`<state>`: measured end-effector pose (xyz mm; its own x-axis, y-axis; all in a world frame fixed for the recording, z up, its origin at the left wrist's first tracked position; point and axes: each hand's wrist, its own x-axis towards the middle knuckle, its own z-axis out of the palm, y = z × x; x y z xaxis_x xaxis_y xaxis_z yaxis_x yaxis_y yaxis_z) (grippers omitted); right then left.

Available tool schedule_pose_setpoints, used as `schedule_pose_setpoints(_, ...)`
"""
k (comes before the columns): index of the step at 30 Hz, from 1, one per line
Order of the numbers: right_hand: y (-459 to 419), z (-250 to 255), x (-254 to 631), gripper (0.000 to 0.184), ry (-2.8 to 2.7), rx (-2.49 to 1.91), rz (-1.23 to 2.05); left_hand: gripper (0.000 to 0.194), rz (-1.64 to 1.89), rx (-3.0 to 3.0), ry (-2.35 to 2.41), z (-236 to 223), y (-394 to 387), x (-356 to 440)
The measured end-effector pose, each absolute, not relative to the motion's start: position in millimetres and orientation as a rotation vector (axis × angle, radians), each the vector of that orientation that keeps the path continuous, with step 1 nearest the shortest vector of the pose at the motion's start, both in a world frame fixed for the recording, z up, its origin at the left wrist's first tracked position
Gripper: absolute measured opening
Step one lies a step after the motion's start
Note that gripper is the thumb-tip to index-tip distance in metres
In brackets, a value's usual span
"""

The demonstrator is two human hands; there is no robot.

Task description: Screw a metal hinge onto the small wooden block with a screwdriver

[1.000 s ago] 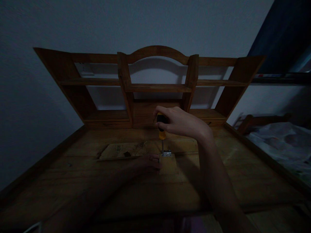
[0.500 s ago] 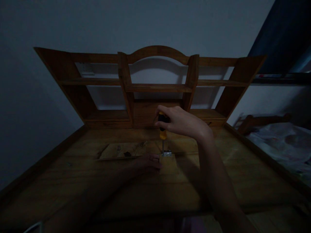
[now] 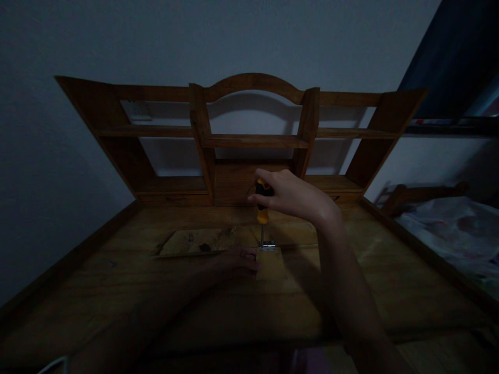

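Observation:
A yellow-and-black screwdriver (image 3: 262, 215) stands nearly upright in my right hand (image 3: 290, 195), whose fingers are closed around the top of its handle. Its shaft runs down to the left end of a small metal hinge (image 3: 268, 245). The hinge lies at the far edge of a small wooden block (image 3: 270, 265). From the left, my left hand (image 3: 237, 262) presses its bent fingers against the block's side; its thumb is hard to make out in the dim light. Behind the hinge, a long wooden board (image 3: 198, 242) with dark stains lies on the desk.
The wooden desktop (image 3: 117, 296) has raised side edges. A wooden shelf unit (image 3: 253, 140) stands at its back against the wall. Plastic-covered items (image 3: 456, 234) lie beyond the right edge. A dark curtain (image 3: 440, 62) hangs at upper right.
My right hand has shifted very slightly to the right at the screwdriver's handle. The left hand, block and hinge look nearly unchanged.

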<state>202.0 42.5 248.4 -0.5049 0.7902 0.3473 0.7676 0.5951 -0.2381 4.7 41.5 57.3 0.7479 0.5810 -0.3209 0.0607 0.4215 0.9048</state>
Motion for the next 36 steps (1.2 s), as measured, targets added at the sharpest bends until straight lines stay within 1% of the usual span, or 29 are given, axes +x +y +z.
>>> schedule_pose_setpoints(4,42,248,201,0.034,-2.409,-1.261,0.023,0.037,0.358,1.095,0.683,56,43,4)
schedule_pose_setpoints(11,41,249,200,0.034,-2.391,-1.275,0.018,0.032,0.371,1.094,0.669,52,44,4)
schedule_pose_setpoints(16,42,249,199,0.034,-2.403,-1.272,-0.006,0.033,0.378,1.096,0.651,49,45,4)
schedule_pose_setpoints(21,40,250,198,0.039,-2.396,-1.301,-0.04,0.034,0.36,1.112,0.663,55,42,5)
schedule_pose_setpoints(24,39,250,198,0.041,-2.398,-1.305,-0.051,0.03,0.364,1.112,0.665,60,39,6)
schedule_pose_setpoints(27,40,250,198,0.037,-2.403,-1.297,-0.019,0.03,0.373,1.121,0.657,61,39,6)
schedule_pose_setpoints(32,40,250,199,0.026,-2.436,-1.202,0.07,0.032,0.374,1.11,0.711,58,41,6)
schedule_pose_setpoints(36,40,251,199,0.026,-2.479,-1.143,0.094,0.036,0.372,1.096,0.697,57,41,5)
